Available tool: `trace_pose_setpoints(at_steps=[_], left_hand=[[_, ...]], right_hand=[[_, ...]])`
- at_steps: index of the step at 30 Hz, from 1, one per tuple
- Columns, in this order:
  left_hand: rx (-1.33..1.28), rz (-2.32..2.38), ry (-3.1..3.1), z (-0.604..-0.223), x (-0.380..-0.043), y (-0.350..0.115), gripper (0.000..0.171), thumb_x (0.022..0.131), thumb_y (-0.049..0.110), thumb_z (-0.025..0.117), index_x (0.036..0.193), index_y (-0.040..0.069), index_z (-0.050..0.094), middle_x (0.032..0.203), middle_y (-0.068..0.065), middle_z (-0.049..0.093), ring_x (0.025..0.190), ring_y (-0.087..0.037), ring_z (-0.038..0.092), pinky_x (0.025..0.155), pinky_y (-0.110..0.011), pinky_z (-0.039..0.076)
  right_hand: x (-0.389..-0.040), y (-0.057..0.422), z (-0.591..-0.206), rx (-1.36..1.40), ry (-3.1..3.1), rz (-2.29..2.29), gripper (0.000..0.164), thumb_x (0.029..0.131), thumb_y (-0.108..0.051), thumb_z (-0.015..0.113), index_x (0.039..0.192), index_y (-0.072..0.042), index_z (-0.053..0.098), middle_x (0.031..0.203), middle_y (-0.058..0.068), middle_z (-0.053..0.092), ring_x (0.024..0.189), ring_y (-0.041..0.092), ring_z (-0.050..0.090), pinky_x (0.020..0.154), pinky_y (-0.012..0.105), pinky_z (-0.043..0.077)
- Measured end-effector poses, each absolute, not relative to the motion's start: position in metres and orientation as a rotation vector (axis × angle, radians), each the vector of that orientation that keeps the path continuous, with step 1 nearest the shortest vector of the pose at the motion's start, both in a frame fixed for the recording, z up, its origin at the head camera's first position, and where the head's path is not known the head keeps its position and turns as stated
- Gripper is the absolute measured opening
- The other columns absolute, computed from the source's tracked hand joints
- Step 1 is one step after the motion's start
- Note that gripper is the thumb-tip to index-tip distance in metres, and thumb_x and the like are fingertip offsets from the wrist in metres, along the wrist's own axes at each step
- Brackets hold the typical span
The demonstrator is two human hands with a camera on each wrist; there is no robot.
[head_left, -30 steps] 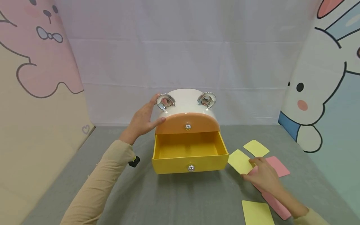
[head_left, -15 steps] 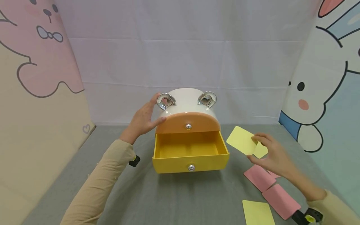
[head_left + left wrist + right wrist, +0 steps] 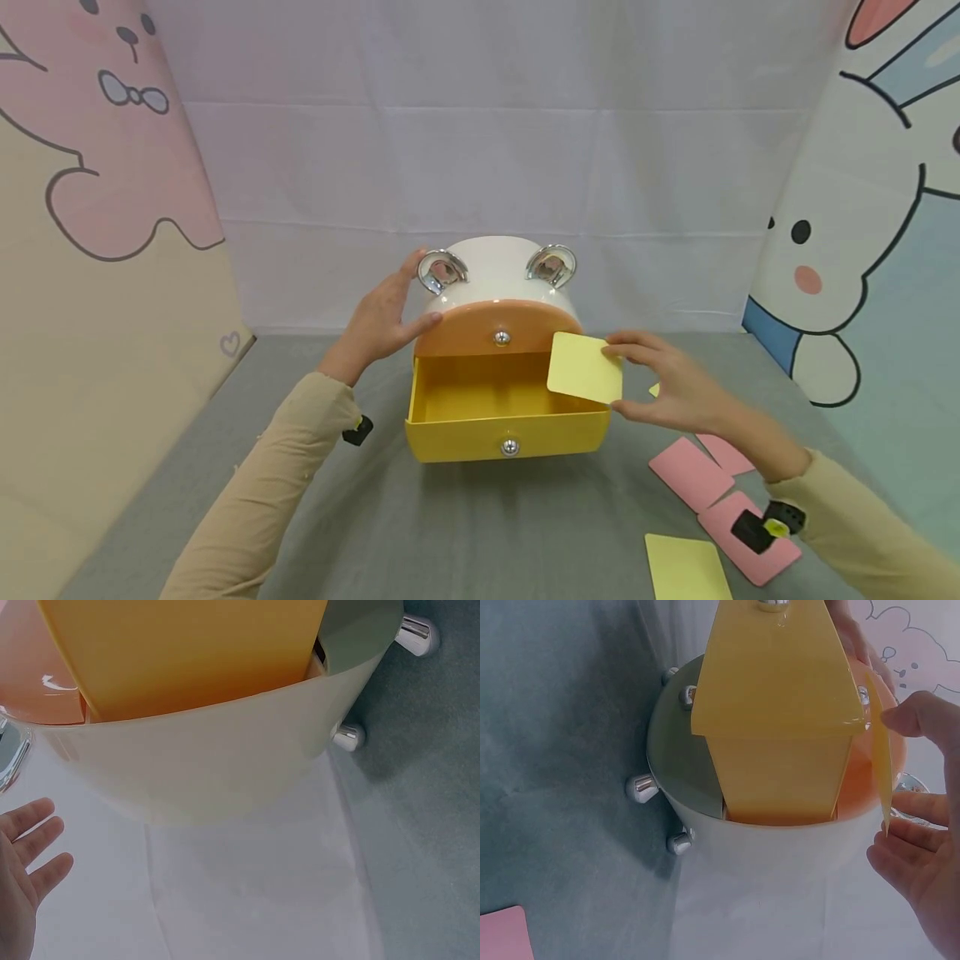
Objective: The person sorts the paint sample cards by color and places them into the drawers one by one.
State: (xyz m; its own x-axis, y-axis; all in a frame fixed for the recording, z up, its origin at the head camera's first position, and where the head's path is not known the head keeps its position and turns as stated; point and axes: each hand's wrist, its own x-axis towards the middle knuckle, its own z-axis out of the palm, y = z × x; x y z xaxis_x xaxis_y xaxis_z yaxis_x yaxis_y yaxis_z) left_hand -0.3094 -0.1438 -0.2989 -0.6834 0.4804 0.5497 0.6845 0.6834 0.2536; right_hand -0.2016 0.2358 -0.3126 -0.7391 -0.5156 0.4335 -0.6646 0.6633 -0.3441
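A round white storage box (image 3: 495, 271) with two silver ears stands mid-table. Its yellow drawer (image 3: 457, 440) is pulled out, and the orange drawer (image 3: 465, 329) above it is closed. My left hand (image 3: 378, 321) rests on the box's left side, thumb at the orange front and fingers extended behind the ear. Straight fingers (image 3: 46, 876) of that hand show in the left wrist view. My right hand (image 3: 671, 385) pinches a yellow card (image 3: 583, 368) by its right edge. The card overlaps the right part of the drawer, and the right wrist view shows it edge-on, above the drawer.
Several pink cards (image 3: 692, 473) lie on the grey table (image 3: 480, 533) at the right. Nearer the front is a yellow card (image 3: 686, 567), while another peeks out behind my right hand. A white cloth (image 3: 480, 167) hangs behind, with cartoon panels on both sides.
My right hand has lifted the yellow card off the table and carried it leftward to the open drawer. The left hand and the box have stayed put.
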Motion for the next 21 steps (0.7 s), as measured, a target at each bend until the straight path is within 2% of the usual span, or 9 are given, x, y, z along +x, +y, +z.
trace_pose_setpoints(at_steps=[9,21], left_hand=[[-0.905,-0.621,-2.442,-0.300,-0.310,-0.145,0.085,0.084,0.051,0.055,0.147,0.019,0.009,0.139,-0.014,0.039,0.124,-0.032,0.040,0.097,-0.051,0.034],[-0.901,-0.619,-2.451,-0.299,-0.309,-0.144,0.085,0.083,0.047,0.059,0.147,0.019,0.009,0.140,-0.014,0.039,0.123,-0.033,0.040,0.097,-0.050,0.035]], right_hand=[[-0.211,0.221,-0.316,1.088,-2.552,0.730,0.055,0.069,-0.017,0.077,0.117,-0.001,0.056,0.125,0.012,0.049,0.112,0.029,0.049,0.086,0.048,0.045],[-0.219,0.216,-0.321,1.191,-2.576,0.860,0.050,0.074,-0.016,0.073,0.119,-0.001,0.056,0.127,0.013,0.049,0.118,0.031,0.044,0.090,0.053,0.041]])
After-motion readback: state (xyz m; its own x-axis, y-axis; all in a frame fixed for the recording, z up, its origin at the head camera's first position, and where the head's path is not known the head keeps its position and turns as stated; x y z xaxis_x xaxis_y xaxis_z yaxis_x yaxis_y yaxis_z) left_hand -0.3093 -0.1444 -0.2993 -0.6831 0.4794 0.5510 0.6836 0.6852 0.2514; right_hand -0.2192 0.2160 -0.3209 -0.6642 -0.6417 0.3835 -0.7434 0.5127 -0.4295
